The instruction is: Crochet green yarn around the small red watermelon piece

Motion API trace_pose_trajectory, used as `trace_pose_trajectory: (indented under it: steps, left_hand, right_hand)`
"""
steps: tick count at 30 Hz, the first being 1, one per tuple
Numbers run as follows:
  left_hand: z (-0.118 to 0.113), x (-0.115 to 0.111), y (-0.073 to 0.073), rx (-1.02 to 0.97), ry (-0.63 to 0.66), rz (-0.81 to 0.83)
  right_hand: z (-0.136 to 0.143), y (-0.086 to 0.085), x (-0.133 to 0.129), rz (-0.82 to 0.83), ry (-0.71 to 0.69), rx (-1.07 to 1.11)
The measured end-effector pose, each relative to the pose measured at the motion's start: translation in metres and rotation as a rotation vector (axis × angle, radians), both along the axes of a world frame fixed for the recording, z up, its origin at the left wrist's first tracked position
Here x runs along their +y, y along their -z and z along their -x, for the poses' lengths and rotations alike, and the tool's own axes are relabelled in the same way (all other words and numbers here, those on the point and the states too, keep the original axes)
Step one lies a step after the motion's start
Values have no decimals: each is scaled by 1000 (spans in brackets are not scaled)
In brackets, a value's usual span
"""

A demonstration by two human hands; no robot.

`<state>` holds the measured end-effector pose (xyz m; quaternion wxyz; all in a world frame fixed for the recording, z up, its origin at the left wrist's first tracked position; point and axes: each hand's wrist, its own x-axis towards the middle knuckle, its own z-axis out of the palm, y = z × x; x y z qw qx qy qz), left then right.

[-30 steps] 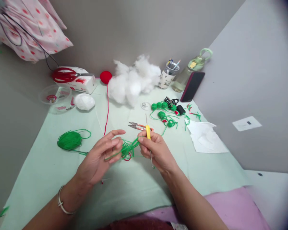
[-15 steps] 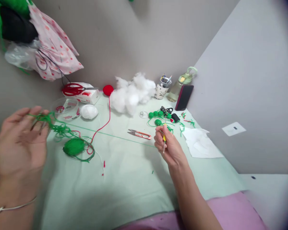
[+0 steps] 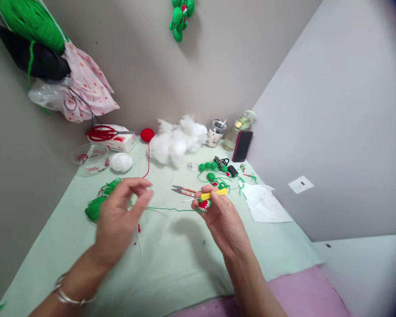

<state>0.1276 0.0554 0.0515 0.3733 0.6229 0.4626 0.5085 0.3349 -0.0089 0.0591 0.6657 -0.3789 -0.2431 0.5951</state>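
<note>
My right hand [image 3: 226, 222] holds a yellow-handled crochet hook [image 3: 214, 194], its thin metal tip pointing left. In the same fingers is a small red, white and green crocheted piece [image 3: 203, 204]. A green yarn strand [image 3: 171, 208] runs from that piece leftward to behind my left hand [image 3: 119, 220]. This hand is slightly blurred, its thumb and curved fingers apart with nothing seen between them. Past it lies a green yarn ball [image 3: 94, 209] with a loose tangle [image 3: 110, 187], partly covered by the hand. Thread snips [image 3: 183, 190] lie behind the crocheted piece.
White stuffing [image 3: 178, 143], a red yarn ball [image 3: 147, 135] and a white yarn ball [image 3: 121, 162] sit along the back. Green crocheted balls [image 3: 211, 166], a phone [image 3: 242, 146], a bottle [image 3: 232, 134] and white paper [image 3: 264, 202] are on the right. Red scissors [image 3: 102, 133] rest on a box.
My left hand has let go of the green yarn tangle, which now lies on the table, and moved right. The hook has turned from upright to nearly level, and the crocheted piece has come into view.
</note>
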Motion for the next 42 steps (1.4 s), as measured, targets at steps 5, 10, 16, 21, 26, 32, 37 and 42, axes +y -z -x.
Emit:
trace_pose_trajectory:
  steps: [5, 10, 16, 21, 26, 32, 37, 42]
  left_hand:
    - [-50, -18, 0, -518, 673, 583]
    - [-34, 5, -20, -1115, 793, 878]
    - [-15, 22, -31, -860, 459, 181]
    - [-22, 17, -3, 23, 464, -78]
    - [-36, 6, 0, -360, 622, 415]
    - [-47, 7, -3, -500, 519, 585]
    - [-46, 13, 2, -525, 510, 639]
    - [-45, 14, 3, -539, 488, 687]
  right_hand:
    - [16, 2, -7, -74, 100, -32]
    - [16, 7, -7, -116, 222, -36]
    - [22, 12, 0, -128, 155, 17]
    - [23, 13, 8, -132, 163, -43]
    - [23, 16, 15, -158, 160, -142]
    - [26, 24, 23, -278, 200, -289]
    - [25, 37, 26, -310, 280, -423]
    - [25, 44, 28, -301, 278, -419]
